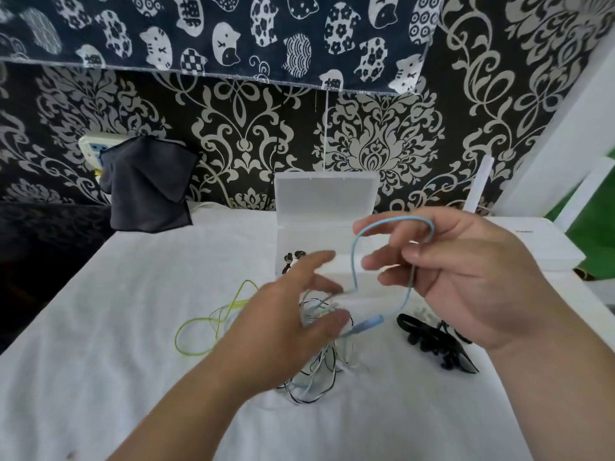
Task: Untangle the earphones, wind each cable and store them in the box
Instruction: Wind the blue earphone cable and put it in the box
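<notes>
A light blue earphone cable [356,261] loops up over the fingers of my right hand [466,281], which grips it above the table. Its blue plug [366,326] hangs by the thumb of my left hand [283,331]. My left hand holds a tangle of thin black, white and blue cables [312,380] that trails down onto the white cloth. A yellow-green cable [206,327] lies looped to the left of that hand. The clear plastic box [319,227] stands open behind my hands, with dark earphones [293,257] at its left front corner.
A black bundle of earphones and a strap [432,341] lies on the white cloth [133,327] under my right wrist. A dark grey cloth [146,184] hangs at the back left against the patterned wall. White furniture [545,241] stands at the right.
</notes>
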The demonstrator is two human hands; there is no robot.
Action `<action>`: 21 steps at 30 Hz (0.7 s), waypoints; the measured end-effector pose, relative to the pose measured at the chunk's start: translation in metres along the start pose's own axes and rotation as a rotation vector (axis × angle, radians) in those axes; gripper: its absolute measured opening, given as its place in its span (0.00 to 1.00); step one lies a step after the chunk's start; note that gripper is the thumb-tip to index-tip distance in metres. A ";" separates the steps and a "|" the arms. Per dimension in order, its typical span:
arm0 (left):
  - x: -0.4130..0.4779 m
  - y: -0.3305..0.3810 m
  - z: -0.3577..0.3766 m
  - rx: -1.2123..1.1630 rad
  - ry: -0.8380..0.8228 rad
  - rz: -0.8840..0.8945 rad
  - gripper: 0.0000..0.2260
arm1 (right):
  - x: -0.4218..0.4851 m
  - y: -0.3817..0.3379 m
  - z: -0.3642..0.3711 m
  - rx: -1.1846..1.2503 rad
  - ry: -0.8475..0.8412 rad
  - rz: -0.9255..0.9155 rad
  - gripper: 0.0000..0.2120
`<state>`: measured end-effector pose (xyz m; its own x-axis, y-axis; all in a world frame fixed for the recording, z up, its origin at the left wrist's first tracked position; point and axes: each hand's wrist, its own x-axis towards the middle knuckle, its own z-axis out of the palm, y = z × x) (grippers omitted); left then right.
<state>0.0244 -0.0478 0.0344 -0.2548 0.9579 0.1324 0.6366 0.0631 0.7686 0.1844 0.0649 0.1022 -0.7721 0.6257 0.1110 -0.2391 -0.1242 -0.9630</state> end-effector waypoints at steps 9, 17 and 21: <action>0.009 -0.041 -0.006 0.393 0.162 -0.158 0.13 | 0.006 -0.007 -0.025 0.350 0.421 -0.026 0.12; 0.010 -0.029 -0.011 0.330 0.365 0.148 0.19 | 0.003 0.024 -0.024 -1.425 0.339 0.414 0.26; 0.010 -0.022 -0.006 0.342 0.345 0.265 0.16 | 0.003 0.027 0.006 -1.099 0.014 0.165 0.34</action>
<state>0.0029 -0.0411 0.0227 -0.2407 0.8096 0.5353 0.8970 -0.0252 0.4413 0.1719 0.0589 0.0781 -0.7378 0.6741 -0.0350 0.5236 0.5388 -0.6599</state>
